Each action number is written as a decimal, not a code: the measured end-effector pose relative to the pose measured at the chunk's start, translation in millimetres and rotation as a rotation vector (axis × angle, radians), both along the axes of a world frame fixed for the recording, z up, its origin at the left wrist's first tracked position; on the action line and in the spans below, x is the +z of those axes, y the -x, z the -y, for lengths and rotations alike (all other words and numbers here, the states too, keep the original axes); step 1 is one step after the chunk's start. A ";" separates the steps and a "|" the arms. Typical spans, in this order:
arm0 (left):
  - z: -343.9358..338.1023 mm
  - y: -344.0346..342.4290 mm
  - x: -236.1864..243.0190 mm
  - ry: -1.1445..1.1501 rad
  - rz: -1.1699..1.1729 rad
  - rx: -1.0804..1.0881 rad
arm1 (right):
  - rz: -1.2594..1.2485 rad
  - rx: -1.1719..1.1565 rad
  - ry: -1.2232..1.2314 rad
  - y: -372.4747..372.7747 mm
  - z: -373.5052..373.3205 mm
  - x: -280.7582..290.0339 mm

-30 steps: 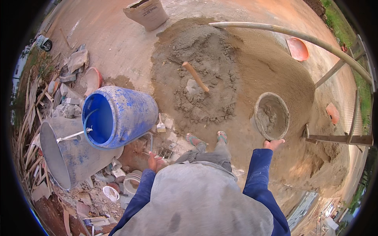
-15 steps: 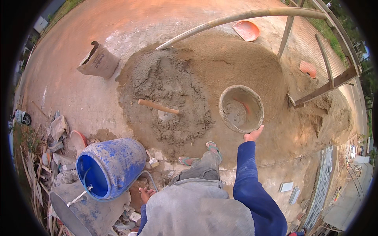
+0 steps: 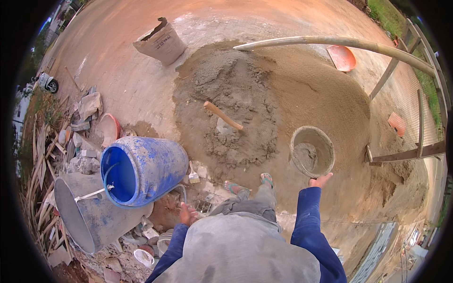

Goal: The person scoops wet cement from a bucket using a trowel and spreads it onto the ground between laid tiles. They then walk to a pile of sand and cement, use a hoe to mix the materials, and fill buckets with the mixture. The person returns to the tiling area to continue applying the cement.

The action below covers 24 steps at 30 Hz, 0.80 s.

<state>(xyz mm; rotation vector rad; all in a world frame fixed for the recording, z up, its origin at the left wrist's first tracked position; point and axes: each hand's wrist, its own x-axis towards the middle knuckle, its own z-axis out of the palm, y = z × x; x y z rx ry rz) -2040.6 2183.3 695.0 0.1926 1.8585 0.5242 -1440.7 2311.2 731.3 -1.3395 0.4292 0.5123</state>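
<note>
View from the head, looking down on a mixing area. The right hand [image 3: 320, 180] is stretched forward with its fingers curled at the near rim of a round pan [image 3: 312, 151]; whether they actually clamp the rim cannot be told at this size. The pan holds a lump of grey mortar on its left side and sits over the sand slope [image 3: 330, 101], within arm's reach of the mortar heap [image 3: 231, 111], a placement that suits filling from the heap. The left hand [image 3: 188, 214] hangs low beside the body, fingers loosely apart and holding nothing, near rubble on the ground. A wooden handle [image 3: 222, 115] lies across the wet heap with its blade end buried, as a tool left where it works. To the left, a blue barrel [image 3: 146, 170] lies tipped on its side with its mouth toward the camera, resting against a grey drum [image 3: 89, 219], also on its side. An opened cement sack [image 3: 161, 43] stands at the far edge of the heap, close to where its contents are mixed. A long pole [image 3: 339, 43] arcs over the sand, and two orange pans [image 3: 341, 57] lie near the fence frame [image 3: 406, 153]. Both feet stand at the heap's near edge.
</note>
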 end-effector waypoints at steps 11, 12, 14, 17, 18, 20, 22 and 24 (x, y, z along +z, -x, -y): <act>39.9 -22.1 -43.1 0.076 0.080 0.110 | 0.020 0.272 0.210 -38.6 -7.0 -26.4; 44.5 -29.9 -44.4 0.078 0.102 0.130 | 0.051 0.301 0.259 -39.9 -20.4 -32.5; 59.6 -44.7 -39.2 0.080 0.137 0.173 | 0.146 0.408 0.396 -37.4 -55.5 -46.2; 96.6 -64.9 -57.9 0.151 0.178 0.348 | 0.469 0.639 0.877 -41.2 -125.2 -102.6; 109.0 -79.9 -42.5 0.213 0.051 0.337 | 0.493 0.745 0.962 -10.7 -153.5 -105.6; 125.1 -110.8 -39.4 0.218 0.079 0.382 | 0.547 0.912 1.020 -3.4 -227.8 -147.3; 132.7 -129.3 -35.9 0.233 0.188 0.461 | 0.669 0.994 1.071 38.1 -307.5 -182.1; 173.7 -148.5 -61.9 0.018 0.128 0.294 | 0.683 0.994 1.086 78.4 -372.3 -221.5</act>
